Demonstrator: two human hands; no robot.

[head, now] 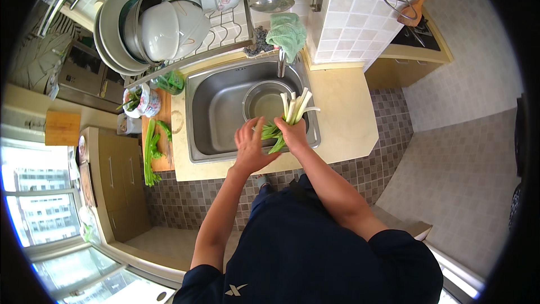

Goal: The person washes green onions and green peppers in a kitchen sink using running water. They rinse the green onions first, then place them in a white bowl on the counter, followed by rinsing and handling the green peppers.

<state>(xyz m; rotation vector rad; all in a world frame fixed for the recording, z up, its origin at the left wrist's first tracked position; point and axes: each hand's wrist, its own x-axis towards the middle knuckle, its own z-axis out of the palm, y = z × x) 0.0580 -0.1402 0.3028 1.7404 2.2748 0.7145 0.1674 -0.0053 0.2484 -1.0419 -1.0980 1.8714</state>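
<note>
My right hand (pixel 292 131) is closed around a bunch of scallions (pixel 295 107), white ends pointing up and away from me. Their green leaves bend down below the grip, towards my left hand (pixel 249 143). That hand has its fingers apart and is close beside the leaf tips; whether it touches them I cannot tell. Both hands are over the near right part of a stainless steel sink (pixel 213 105). In the sink, under the faucet (pixel 281 64), stands a round metal basin (pixel 263 100) that seems to hold water.
On a wooden board (pixel 165 161) at left lie celery (pixel 149 150) and green peppers (pixel 155 145). A glass jar (pixel 171 82) and a white container with greens (pixel 148 100) stand behind. A dish rack (pixel 223 29) with bowls hangs above. A green cloth (pixel 287 31) covers the faucet top. A tiled pillar (pixel 350 17) rises at right.
</note>
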